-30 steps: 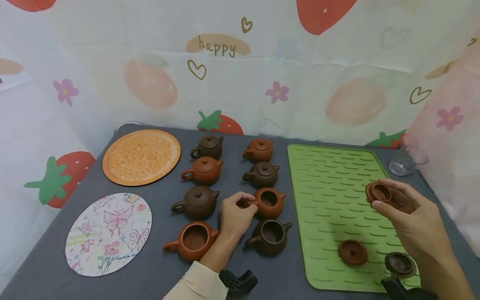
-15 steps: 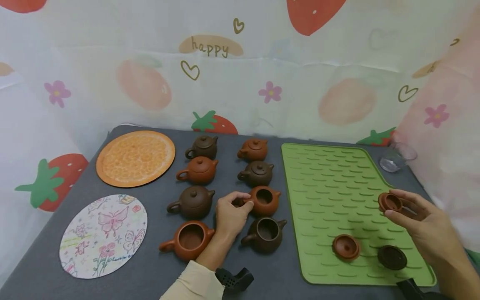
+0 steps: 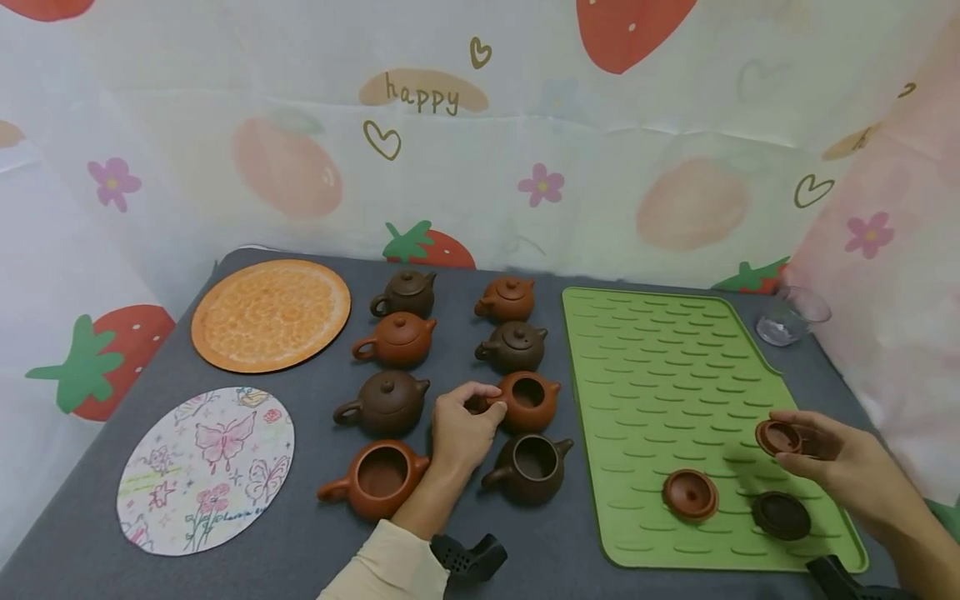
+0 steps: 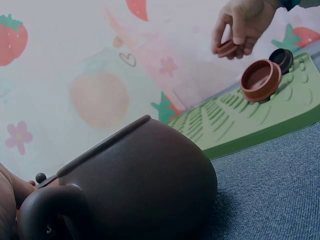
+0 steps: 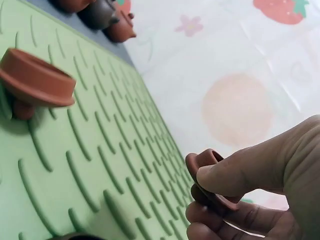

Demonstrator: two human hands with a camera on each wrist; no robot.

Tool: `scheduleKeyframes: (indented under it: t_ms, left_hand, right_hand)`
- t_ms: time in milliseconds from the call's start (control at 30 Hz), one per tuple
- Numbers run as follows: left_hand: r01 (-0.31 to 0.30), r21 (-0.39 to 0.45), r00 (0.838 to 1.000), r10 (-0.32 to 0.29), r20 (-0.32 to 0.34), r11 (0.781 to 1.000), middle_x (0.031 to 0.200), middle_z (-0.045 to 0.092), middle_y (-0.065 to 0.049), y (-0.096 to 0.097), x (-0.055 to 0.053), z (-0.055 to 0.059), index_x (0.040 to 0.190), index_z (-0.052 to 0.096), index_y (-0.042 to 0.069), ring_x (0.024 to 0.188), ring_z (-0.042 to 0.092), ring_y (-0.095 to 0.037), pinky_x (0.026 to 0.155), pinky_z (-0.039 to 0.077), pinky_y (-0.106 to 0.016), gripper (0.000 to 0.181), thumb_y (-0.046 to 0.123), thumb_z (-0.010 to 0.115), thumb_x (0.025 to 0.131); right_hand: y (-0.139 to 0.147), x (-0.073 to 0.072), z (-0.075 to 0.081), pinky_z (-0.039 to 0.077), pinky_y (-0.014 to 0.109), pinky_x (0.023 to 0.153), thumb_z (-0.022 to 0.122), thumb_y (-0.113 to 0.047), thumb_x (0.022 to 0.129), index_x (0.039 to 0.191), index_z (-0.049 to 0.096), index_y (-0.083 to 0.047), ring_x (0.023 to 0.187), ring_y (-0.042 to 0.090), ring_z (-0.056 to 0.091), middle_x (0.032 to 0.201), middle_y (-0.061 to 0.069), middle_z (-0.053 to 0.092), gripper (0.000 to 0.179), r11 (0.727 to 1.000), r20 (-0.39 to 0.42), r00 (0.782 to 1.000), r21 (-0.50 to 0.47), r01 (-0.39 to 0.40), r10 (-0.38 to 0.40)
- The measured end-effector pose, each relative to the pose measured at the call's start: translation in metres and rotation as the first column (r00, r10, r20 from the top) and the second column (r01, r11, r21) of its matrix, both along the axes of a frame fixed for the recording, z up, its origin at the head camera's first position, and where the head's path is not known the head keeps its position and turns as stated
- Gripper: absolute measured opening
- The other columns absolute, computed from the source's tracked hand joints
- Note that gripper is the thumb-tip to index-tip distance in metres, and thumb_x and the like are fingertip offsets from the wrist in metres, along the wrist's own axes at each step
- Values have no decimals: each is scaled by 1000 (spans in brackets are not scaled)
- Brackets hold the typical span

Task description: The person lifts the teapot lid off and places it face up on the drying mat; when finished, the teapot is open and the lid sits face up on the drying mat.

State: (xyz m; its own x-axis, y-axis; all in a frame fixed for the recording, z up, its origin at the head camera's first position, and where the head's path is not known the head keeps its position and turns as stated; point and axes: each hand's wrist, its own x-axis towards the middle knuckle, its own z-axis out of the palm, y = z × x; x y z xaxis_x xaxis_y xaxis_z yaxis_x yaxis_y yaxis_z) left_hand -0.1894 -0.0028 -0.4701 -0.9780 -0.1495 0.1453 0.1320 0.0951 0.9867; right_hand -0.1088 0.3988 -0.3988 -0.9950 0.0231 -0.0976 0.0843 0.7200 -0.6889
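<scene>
My left hand pinches the handle of a lidless reddish-brown teapot in the right-hand column of teapots. A dark brown lidless teapot stands just nearer; it fills much of the left wrist view. Between thumb and fingers my right hand holds a reddish teapot lid, hollow side up, above the green mat. On that mat lie another reddish lid and a dark lid, both upside down. Another lidless reddish teapot is beside my left forearm.
Several lidded teapots stand in two columns behind. An orange round board and a butterfly-patterned board lie at the left. A clear glass cup is past the mat's far right corner.
My right hand has moved right and then down towards the mat with the lid. The left hand keeps its grip on the teapot handle. The head view shifted slightly.
</scene>
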Motion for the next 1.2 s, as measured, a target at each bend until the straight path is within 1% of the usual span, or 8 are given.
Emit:
scheduleKeyframes:
  t_ms: [33,133,233,367,567,833,967,1200]
  left_hand:
    - [0,-3,1000,0,-1,1000,70,64,-3,0,0,0,84,74,3,63,56,-15,56,46,-25,8,-4,75,78]
    - [-1,-15,1000,1,-2,1000,70,63,-3,-1,0,0,84,74,3,63,56,-15,56,45,-25,8,-3,75,78]
    - [-2,-21,1000,2,-1,1000,70,63,-2,-1,0,-1,84,74,4,63,56,-15,56,45,-26,9,-3,75,78]
    - [-2,-27,1000,2,4,1000,70,63,-1,0,-1,-2,83,74,5,63,56,-15,56,46,-26,9,-2,75,78]
    - [-2,-25,1000,2,3,1000,71,64,-2,0,-1,-1,83,74,4,64,57,-15,57,46,-26,9,-3,75,78]
    - [-3,-22,1000,3,0,1000,70,64,-1,0,-1,-2,83,74,4,63,57,-15,56,46,-25,9,-3,75,78]
    - [-3,-16,1000,3,0,1000,70,63,-1,0,-1,-1,83,74,4,62,56,-15,55,45,-26,9,-3,75,78]
    - [-3,-22,1000,3,1,1000,70,63,0,0,0,-3,84,73,5,62,56,-15,55,46,-26,10,-3,75,78]
  right_hand:
    - [1,0,-1,51,25,70,67,-16,93,138,42,8,91,-8,53,118,12,58,57,1000,10,1000,8,-2,2]
    - [2,-1,-6,51,27,71,66,-13,93,139,41,9,90,-10,51,122,23,55,57,1000,28,1000,21,-7,6]
    - [3,-2,-9,52,30,70,66,-11,93,139,41,9,89,-8,52,123,27,54,57,1000,43,999,29,-5,4]
    - [2,-3,-14,52,34,68,68,-9,91,139,42,10,88,-1,54,121,26,55,57,999,65,998,34,1,-3]
    - [2,-7,-18,52,35,62,70,-6,88,135,45,11,85,10,60,116,26,58,55,999,58,998,50,-17,14]
    - [1,-13,-21,51,34,60,66,1,88,134,47,11,87,25,61,108,22,61,51,997,99,995,63,-40,34]
    - [-1,-15,-22,50,33,59,65,3,87,133,48,11,88,27,61,105,20,62,50,996,87,995,72,-61,55]
    - [-4,-18,-25,47,32,55,63,4,86,133,48,10,88,28,61,106,22,62,50,994,86,994,83,-75,68]
